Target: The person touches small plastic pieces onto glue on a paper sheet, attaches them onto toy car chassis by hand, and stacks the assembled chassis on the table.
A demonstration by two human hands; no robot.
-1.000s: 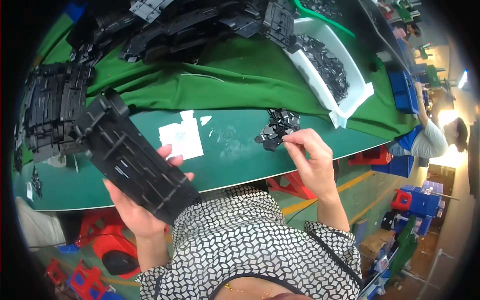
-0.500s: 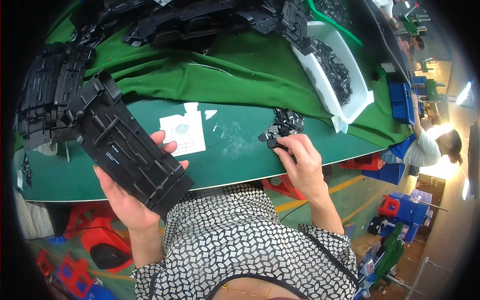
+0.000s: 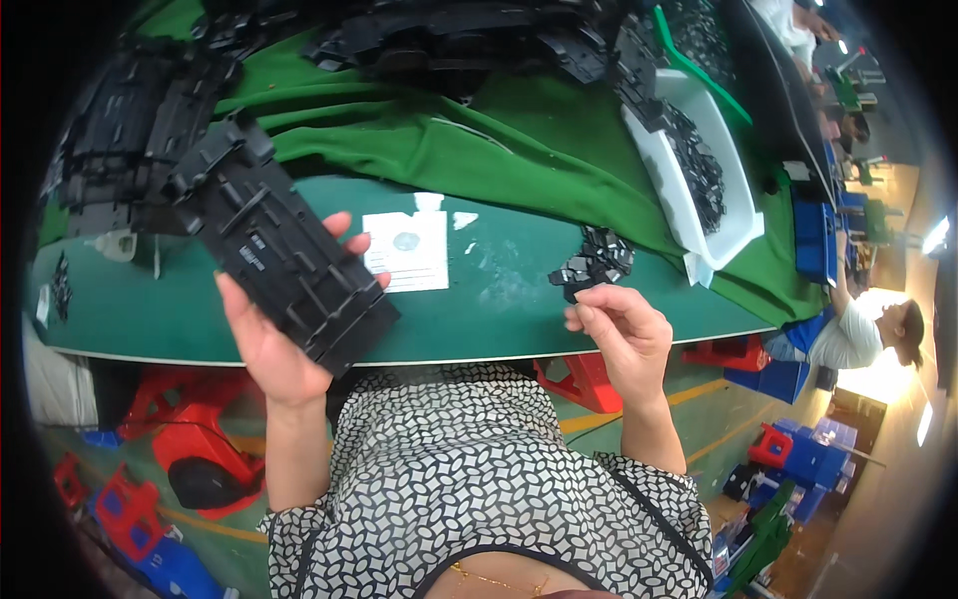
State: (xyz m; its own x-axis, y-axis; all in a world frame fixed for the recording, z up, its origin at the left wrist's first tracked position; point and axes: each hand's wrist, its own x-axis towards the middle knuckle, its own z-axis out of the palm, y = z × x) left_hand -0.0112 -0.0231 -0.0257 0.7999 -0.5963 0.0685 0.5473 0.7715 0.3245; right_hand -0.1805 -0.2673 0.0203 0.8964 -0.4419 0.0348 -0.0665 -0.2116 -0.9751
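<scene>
A long black moulded plastic part point(image 3: 284, 245), with ribs and a raised open end, rests tilted in my left hand point(image 3: 274, 349). The fingers wrap round its side and the thumb lies along the near edge. My right hand point(image 3: 634, 339) is at the near side of a small pile of black plastic pieces point(image 3: 604, 258) on the green table point(image 3: 479, 324). Its thumb and fingertips are pinched together just short of the pile. Whether a small piece sits between them is hidden.
A white paper sheet point(image 3: 409, 255) lies between my hands. Green cloth point(image 3: 399, 150) covers the far table, with larger black parts point(image 3: 130, 140) stacked at left. A white bin point(image 3: 743, 195) of small black pieces stands at right. A person point(image 3: 858, 334) sits beyond.
My right hand has drawn back a little from the pile, its fingers curling in more. The left hand still holds the black part. The whole view has shifted slightly.
</scene>
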